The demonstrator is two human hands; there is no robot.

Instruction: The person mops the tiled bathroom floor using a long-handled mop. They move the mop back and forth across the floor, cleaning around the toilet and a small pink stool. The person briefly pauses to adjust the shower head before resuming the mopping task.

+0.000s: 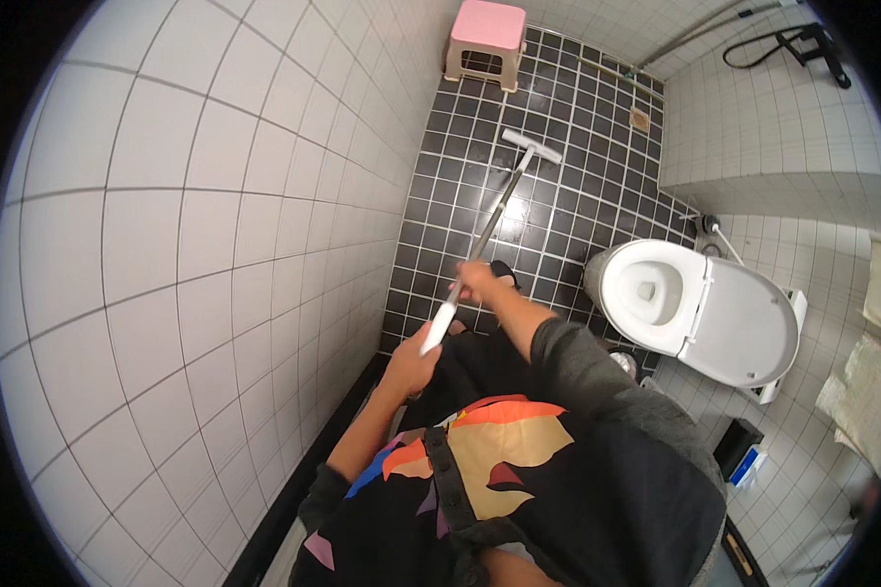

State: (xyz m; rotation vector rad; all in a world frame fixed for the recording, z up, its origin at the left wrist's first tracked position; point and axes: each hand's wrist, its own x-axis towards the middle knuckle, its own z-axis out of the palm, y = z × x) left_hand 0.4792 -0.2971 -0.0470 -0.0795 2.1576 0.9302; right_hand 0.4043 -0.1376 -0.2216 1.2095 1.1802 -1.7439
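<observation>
Both hands are on a long-handled floor squeegee (493, 218) with a metal pole and a white grip. My left hand (414, 361) is wrapped around the white grip at the near end. Farther along, my right hand (476, 282) closes around the metal pole. The white squeegee head (531, 146) rests on the dark tiled floor (459, 169), which shines with wet patches around it. One of my feet, in a dark slipper (504, 273), shows just beyond my right hand.
A toilet (642, 290) with its lid raised stands at the right, a toilet brush (711, 226) behind it. At the far wall sits a pink-topped plastic stool (487, 29). A floor drain (639, 119) lies at the far right. The white tiled wall (213, 235) runs along my left.
</observation>
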